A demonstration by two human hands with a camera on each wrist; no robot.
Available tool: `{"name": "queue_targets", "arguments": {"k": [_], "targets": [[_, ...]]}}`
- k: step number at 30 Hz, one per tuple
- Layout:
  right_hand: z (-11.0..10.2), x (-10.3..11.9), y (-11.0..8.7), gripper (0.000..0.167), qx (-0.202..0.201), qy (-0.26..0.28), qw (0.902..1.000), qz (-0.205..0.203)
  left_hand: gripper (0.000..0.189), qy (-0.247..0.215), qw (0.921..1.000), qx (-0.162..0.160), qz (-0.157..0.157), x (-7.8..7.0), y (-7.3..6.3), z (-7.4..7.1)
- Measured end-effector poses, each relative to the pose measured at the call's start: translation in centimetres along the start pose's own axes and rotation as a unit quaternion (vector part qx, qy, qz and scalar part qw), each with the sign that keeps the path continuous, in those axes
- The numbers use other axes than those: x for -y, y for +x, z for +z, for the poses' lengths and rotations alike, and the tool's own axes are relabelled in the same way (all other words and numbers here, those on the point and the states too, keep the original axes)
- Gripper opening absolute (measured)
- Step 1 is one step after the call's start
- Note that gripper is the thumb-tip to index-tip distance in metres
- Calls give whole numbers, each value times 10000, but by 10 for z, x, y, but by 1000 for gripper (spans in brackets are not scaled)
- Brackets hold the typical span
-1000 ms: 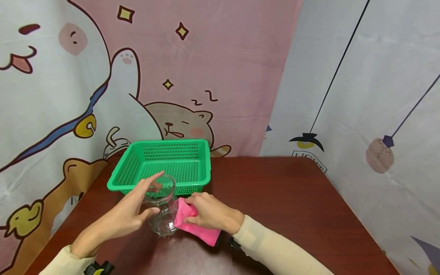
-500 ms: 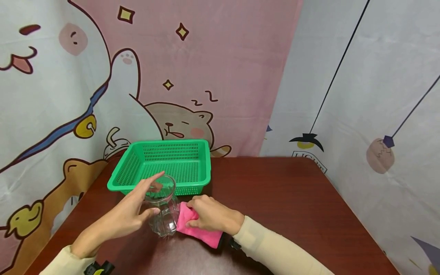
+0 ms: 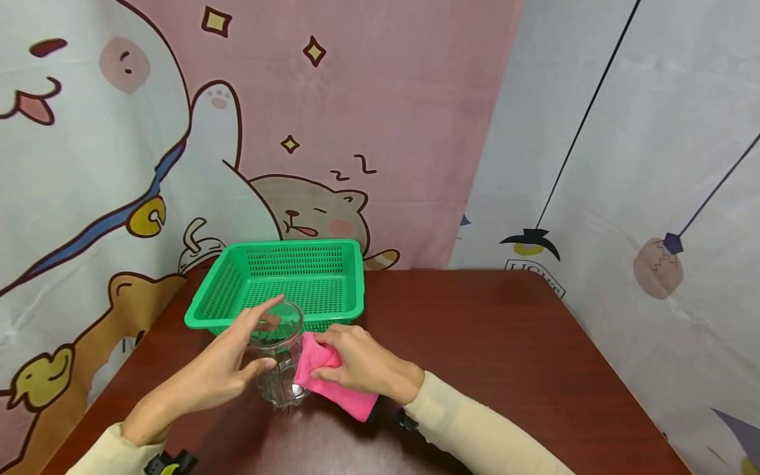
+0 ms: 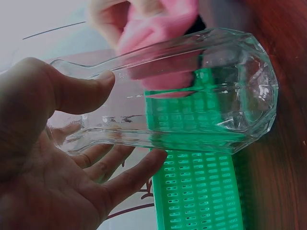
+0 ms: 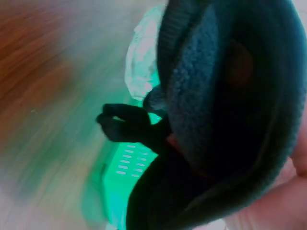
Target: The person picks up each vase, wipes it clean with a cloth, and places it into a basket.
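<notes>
1. A large white-and-pink fabric backdrop [image 3: 380, 99], printed with cartoon animals and yellow stars, is hanging beyond the far edge and along the sides of the counter.
2. A dark red-brown, glossy wooden counter [image 3: 505, 356] is carrying the basket.
3. A rectangular green plastic basket [image 3: 359, 284] with slotted walls is sitting at the counter's far left corner.
4. Cream-coloured sleeves [image 3: 475, 422] are covering both of the person's forearms.
5. A clear, faceted glass jar [image 3: 283, 363] with a round open mouth is standing out just in front of the basket, toward the counter's left edge; whether its base is touching the counter is hard to tell.
6. The left hand [image 3: 222, 371] is holding the jar near its mouth, the thumb pressing one side and the other fingers spreading wide around the opposite side.
7. The right hand [image 3: 365, 359] is gripping the cloth, its fingers closing narrowly on the fabric.
8. A soft pink cloth [image 3: 341, 396] with a dark edge is lying against the jar's right side; the right wrist view is showing its dark opening and a small black loop [image 5: 127, 122].
</notes>
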State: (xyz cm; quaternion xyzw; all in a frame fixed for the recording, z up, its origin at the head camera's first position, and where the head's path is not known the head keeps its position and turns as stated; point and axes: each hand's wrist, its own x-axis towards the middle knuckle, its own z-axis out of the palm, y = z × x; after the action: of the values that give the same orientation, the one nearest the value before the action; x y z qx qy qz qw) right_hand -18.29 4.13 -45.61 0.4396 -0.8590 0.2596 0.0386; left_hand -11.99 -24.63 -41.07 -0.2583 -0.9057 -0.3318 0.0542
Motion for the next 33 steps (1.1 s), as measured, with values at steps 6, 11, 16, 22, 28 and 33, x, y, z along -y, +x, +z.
{"name": "queue_targets", "arguments": {"k": [6, 11, 16, 22, 28, 33], "targets": [[-6, 7, 3, 55, -694, 332, 9964, -346, 109, -80, 10000, -6, 21, 1, 0, 1], [-9, 9, 5, 45, -1069, 672, 9910, -448, 107, -131, 9999, 24, 8, 3, 0, 1], [-10, 8, 4, 47, -1400, 805, 9856, -504, 107, -139, 9999, 67, -17, 3, 0, -1], [-17, 8, 3, 51, -1809, 828, 9781, -613, 109, -38, 10000, 71, -34, 2, 0, -3], [-26, 7, -1, 53, -2002, 882, 9732, -714, 110, 0, 10000, 25, -65, 3, -1, -3], [-32, 3, -8, 54, -2007, 898, 9734, -640, 108, 235, 9994, -127, -230, -2, -1, -1]]}}
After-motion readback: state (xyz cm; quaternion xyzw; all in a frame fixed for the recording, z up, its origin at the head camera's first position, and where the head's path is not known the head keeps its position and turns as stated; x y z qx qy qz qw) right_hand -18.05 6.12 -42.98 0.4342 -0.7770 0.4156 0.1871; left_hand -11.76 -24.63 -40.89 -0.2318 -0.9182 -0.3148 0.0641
